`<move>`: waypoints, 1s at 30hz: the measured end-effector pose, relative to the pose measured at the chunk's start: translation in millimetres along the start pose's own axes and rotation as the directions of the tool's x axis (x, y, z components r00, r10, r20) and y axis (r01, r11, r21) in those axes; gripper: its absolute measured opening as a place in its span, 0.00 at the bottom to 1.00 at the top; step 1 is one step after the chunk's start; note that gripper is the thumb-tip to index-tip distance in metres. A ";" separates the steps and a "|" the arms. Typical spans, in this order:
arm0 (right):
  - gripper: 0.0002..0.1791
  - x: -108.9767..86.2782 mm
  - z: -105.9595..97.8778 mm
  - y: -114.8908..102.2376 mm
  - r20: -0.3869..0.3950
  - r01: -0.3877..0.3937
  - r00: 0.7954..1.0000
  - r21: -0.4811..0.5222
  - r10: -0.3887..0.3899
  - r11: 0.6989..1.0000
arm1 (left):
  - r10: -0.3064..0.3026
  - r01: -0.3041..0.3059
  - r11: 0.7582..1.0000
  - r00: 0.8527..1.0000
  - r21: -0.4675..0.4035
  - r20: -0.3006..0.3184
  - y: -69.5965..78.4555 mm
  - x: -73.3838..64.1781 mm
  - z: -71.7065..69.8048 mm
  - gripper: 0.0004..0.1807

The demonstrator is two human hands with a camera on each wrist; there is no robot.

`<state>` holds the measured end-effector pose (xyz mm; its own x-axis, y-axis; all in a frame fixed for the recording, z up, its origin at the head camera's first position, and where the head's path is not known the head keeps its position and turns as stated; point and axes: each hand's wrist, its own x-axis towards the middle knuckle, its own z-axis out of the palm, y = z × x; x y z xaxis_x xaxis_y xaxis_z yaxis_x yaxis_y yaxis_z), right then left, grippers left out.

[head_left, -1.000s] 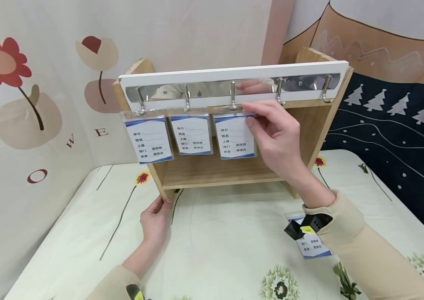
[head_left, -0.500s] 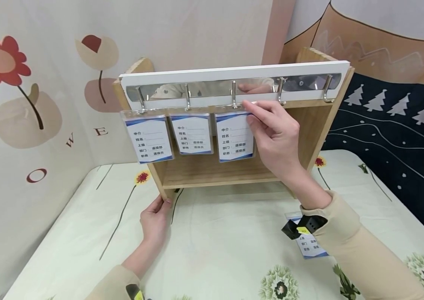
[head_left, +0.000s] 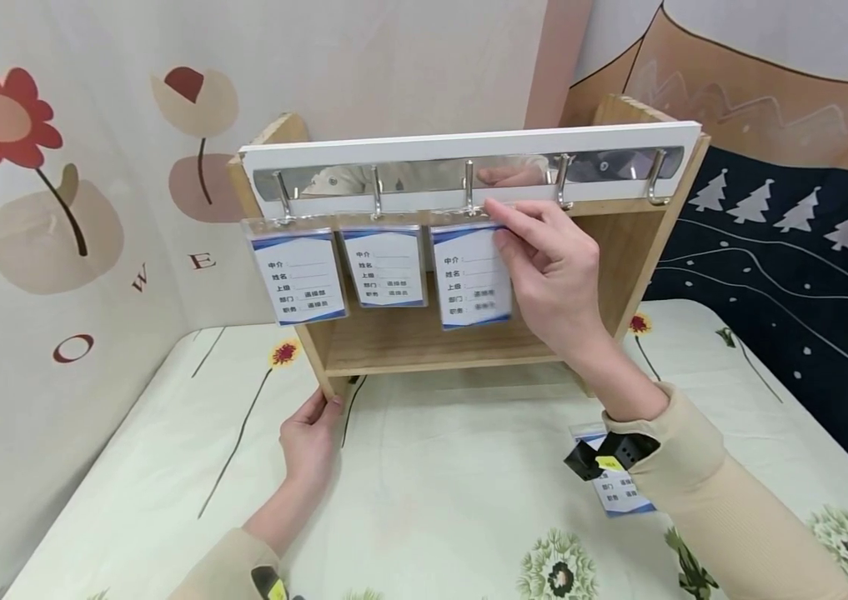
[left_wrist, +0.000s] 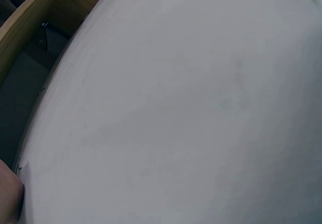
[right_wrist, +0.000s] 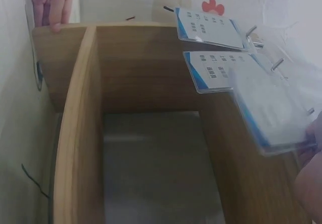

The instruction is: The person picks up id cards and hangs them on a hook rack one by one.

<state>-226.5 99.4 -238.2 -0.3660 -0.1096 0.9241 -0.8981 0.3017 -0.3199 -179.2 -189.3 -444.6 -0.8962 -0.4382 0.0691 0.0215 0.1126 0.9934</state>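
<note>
In the head view my right hand (head_left: pixel 554 271) pinches the upper right corner of a clear badge holder (head_left: pixel 470 279) with a white and blue card. The holder's top edge is right at the tip of the middle hook (head_left: pixel 469 187). Two similar badge holders hang from the hooks to its left, a nearer-left one (head_left: pixel 383 267) and a far-left one (head_left: pixel 299 279). Low on the left, my left hand (head_left: pixel 309 442) grips the leg of the wooden shelf (head_left: pixel 439 354), thumb in front. The right wrist view shows the pinched holder blurred.
Two more hooks, one (head_left: pixel 654 179) at the far right, carry nothing. Another badge holder (head_left: pixel 622 492) lies on the floral cloth (head_left: pixel 431 483), partly hidden by the right wrist camera (head_left: pixel 611 454). Printed curtains (head_left: pixel 424 67) stand behind and beside the shelf.
The pinched badge holder has shifted slightly; its lower edge has dropped and swung toward me. My right hand has edged slightly up. The left hand keeps its grip on the shelf leg.
</note>
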 end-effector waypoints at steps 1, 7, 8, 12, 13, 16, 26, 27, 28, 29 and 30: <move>0.15 -0.1 0.3 0.3 0.004 -0.008 1.000 0.001 0.008 1.000 | -0.002 0.002 1.000 1.000 0.000 0.000 0.2 -0.1 -0.1 0.24; 0.15 -0.5 2.5 4.6 0.006 -0.033 0.999 -0.009 0.033 0.999 | -0.011 0.011 1.000 1.000 0.001 -0.003 -0.5 0.5 0.2 0.24; 0.15 -0.6 2.7 5.2 0.003 -0.031 1.000 -0.011 0.031 0.999 | -0.010 0.010 1.000 1.000 0.000 -0.001 -0.7 0.6 0.3 0.24; 0.15 -1.5 3.7 6.7 -0.006 -0.033 0.999 0.004 0.033 0.999 | -0.004 0.004 1.000 1.000 -0.002 0.000 -1.0 0.6 0.5 0.24; 0.15 -2.0 3.9 6.9 -0.007 -0.039 0.999 0.015 0.039 0.999 | -0.004 0.004 1.000 1.000 -0.001 0.000 -1.0 0.6 0.6 0.24; 0.16 -3.7 4.4 6.6 -0.008 -0.067 0.998 0.077 0.068 0.995 | -0.003 0.003 1.000 1.000 0.005 -0.002 -0.8 0.6 0.4 0.24; 0.17 -9.0 1.0 8.4 -0.024 -0.102 0.994 0.184 0.108 0.978 | -0.003 0.003 1.000 1.000 0.000 -0.008 -1.7 1.5 0.7 0.24; 0.17 -10.7 0.2 9.2 -0.019 -0.102 0.994 0.185 0.107 0.977 | -0.003 0.003 1.000 1.000 -0.002 -0.009 -1.7 1.5 0.8 0.24; 0.17 -12.4 -0.6 9.9 -0.013 -0.102 0.994 0.190 0.107 0.977 | -0.002 0.002 1.000 1.000 -0.002 -0.011 -2.0 1.8 0.8 0.24; 0.18 -14.1 -1.6 10.5 -0.006 -0.103 0.994 0.192 0.106 0.976 | -0.001 0.001 1.000 1.000 -0.002 -0.012 -2.1 1.9 0.8 0.24; 0.18 -16.0 -2.6 11.0 0.002 -0.104 0.994 0.194 0.106 0.975 | -0.001 0.001 1.000 1.000 -0.002 -0.013 -2.2 2.0 0.8 0.24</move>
<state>-229.9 107.0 -256.0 -0.4594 -0.0788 0.8847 -0.8853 0.1222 -0.4487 -181.4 -189.7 -446.7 -0.8905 -0.4496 0.0696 0.0217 0.1109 0.9936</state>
